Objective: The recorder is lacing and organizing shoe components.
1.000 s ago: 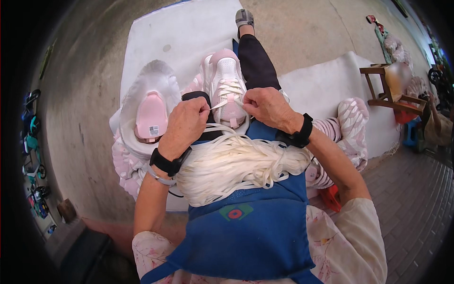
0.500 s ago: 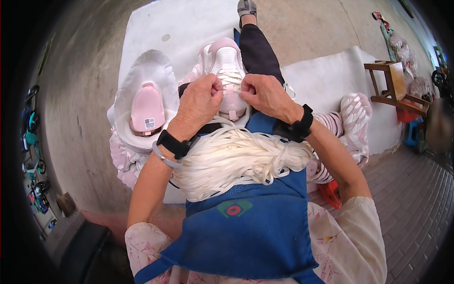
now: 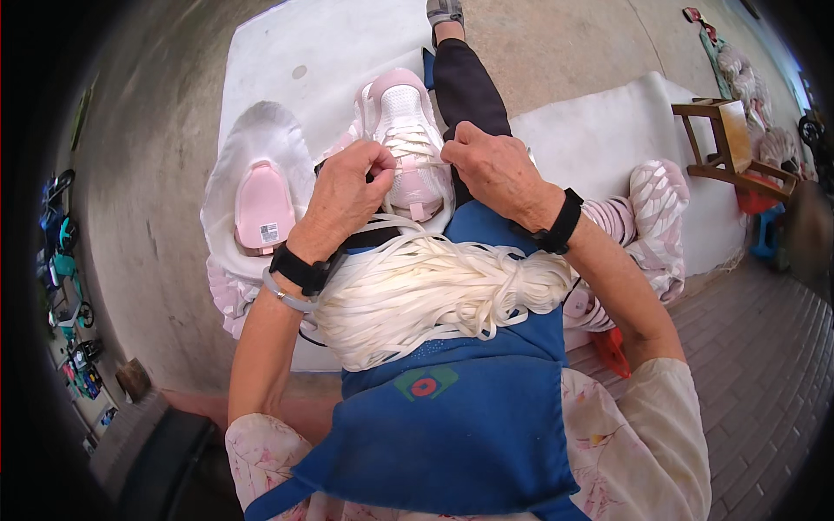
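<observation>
A pink and white sneaker (image 3: 401, 100) lies between my knees with its toe pointing away from me. A cream shoelace (image 3: 408, 143) runs through its eyelets. My left hand (image 3: 346, 189) is closed in a pinch at the left side of the shoe's throat, on one part of the lace. Opposite it, my right hand (image 3: 502, 172) pinches the lace at the right side, and a strand stretches across the tongue between them. A thick hank of loose cream laces (image 3: 426, 291) rests on my blue apron (image 3: 460, 434). The lace ends inside my fingers are hidden.
To the left, a pink insole (image 3: 263, 213) with a printed label lies on white material over more pink-white shoe parts. Stacked pink-white pieces (image 3: 656, 217) stand at my right on a white sheet (image 3: 599, 130). A wooden stool (image 3: 730, 139) is farther right.
My hands have moved apart, the left a little leftward and the right outward and up, drawing the lace strand across the shoe.
</observation>
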Demonstrator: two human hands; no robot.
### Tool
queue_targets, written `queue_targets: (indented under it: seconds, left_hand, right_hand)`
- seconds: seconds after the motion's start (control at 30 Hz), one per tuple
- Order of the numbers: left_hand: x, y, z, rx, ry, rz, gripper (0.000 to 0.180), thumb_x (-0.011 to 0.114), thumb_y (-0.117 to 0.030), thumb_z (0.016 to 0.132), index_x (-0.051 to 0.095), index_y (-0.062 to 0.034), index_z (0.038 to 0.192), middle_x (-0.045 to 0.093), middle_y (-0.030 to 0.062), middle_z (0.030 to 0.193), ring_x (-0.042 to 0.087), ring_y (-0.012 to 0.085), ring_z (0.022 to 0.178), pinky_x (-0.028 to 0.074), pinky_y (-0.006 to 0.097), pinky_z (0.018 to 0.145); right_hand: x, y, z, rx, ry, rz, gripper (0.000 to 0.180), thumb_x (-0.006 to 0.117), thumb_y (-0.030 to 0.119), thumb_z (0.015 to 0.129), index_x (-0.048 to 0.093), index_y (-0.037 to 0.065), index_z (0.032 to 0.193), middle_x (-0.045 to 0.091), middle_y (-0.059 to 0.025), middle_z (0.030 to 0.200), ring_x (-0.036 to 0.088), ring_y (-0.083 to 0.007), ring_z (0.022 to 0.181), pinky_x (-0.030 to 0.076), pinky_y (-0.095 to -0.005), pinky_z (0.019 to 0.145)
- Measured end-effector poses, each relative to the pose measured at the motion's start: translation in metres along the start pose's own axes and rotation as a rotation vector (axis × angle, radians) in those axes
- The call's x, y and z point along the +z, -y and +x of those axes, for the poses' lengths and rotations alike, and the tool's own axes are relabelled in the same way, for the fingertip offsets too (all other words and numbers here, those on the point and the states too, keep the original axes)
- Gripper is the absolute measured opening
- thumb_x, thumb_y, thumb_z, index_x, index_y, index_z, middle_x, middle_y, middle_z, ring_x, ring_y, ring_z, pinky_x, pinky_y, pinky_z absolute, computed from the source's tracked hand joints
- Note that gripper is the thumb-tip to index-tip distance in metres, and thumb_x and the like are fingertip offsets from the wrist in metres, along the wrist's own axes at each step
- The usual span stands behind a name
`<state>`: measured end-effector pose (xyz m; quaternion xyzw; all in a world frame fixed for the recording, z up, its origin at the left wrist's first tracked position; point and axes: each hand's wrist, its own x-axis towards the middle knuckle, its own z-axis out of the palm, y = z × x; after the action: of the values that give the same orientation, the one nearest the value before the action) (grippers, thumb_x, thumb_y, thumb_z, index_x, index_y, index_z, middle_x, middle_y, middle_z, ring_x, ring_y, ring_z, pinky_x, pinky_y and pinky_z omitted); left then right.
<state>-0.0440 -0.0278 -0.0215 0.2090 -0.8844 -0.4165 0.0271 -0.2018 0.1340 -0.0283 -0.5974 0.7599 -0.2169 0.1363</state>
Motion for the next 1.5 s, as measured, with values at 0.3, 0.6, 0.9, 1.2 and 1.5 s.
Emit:
queue_targets:
  seconds: [0.3, 0.6, 0.9, 1.2, 1.5]
  left_hand:
    - [0.004, -0.002, 0.004, 0.037, -0.036, 0.048, 0.009, 0.060, -0.004, 0.079, 0.060, -0.0005, 0.087, 0.059, 0.0112, 0.079, 0.057, 0.0227, 0.070, 0.047, 0.031, 0.067]
    - [0.007, -0.003, -0.002, 0.018, -0.079, 0.010, 0.008, 0.062, -0.004, 0.080, 0.060, -0.0014, 0.087, 0.059, 0.0095, 0.080, 0.057, 0.0214, 0.071, 0.047, 0.031, 0.068]
    - [0.006, -0.008, -0.011, 0.141, -0.051, 0.216, 0.010, 0.063, -0.007, 0.082, 0.060, -0.0032, 0.091, 0.058, 0.0111, 0.081, 0.059, 0.0265, 0.075, 0.047, 0.035, 0.068]
    - [-0.004, -0.002, -0.015, -0.070, -0.053, 0.018, 0.016, 0.061, -0.009, 0.084, 0.059, 0.0005, 0.097, 0.065, 0.0136, 0.086, 0.062, 0.0240, 0.079, 0.048, 0.032, 0.072]
    - [-0.022, -0.015, -0.025, -0.217, -0.101, -0.036, 0.017, 0.054, -0.014, 0.094, 0.059, 0.0002, 0.102, 0.061, 0.0055, 0.079, 0.055, 0.0114, 0.072, 0.044, 0.024, 0.067]
  right_hand:
    - [0.011, -0.004, 0.007, -0.012, -0.027, 0.357, 0.013, 0.060, 0.015, 0.080, 0.064, 0.003, 0.082, 0.062, -0.0159, 0.077, 0.061, -0.0340, 0.068, 0.049, -0.0428, 0.061]
    - [0.005, -0.001, 0.012, -0.022, -0.026, 0.245, 0.008, 0.062, 0.011, 0.077, 0.060, 0.003, 0.077, 0.062, -0.0128, 0.074, 0.062, -0.0316, 0.067, 0.049, -0.0405, 0.058]
    - [0.000, -0.019, -0.008, -0.421, 0.065, -0.242, 0.007, 0.056, 0.013, 0.080, 0.054, 0.006, 0.082, 0.049, -0.0047, 0.081, 0.061, -0.0157, 0.067, 0.050, -0.0293, 0.054]
    - [-0.007, -0.019, -0.013, -0.277, 0.060, -0.267, 0.005, 0.056, 0.009, 0.080, 0.053, 0.006, 0.081, 0.048, -0.0067, 0.086, 0.061, -0.0181, 0.067, 0.051, -0.0306, 0.057]
    - [-0.025, -0.008, -0.020, 0.048, -0.104, 0.045, 0.009, 0.057, 0.010, 0.083, 0.057, 0.002, 0.089, 0.053, -0.0102, 0.085, 0.060, -0.0263, 0.068, 0.050, -0.0351, 0.060]
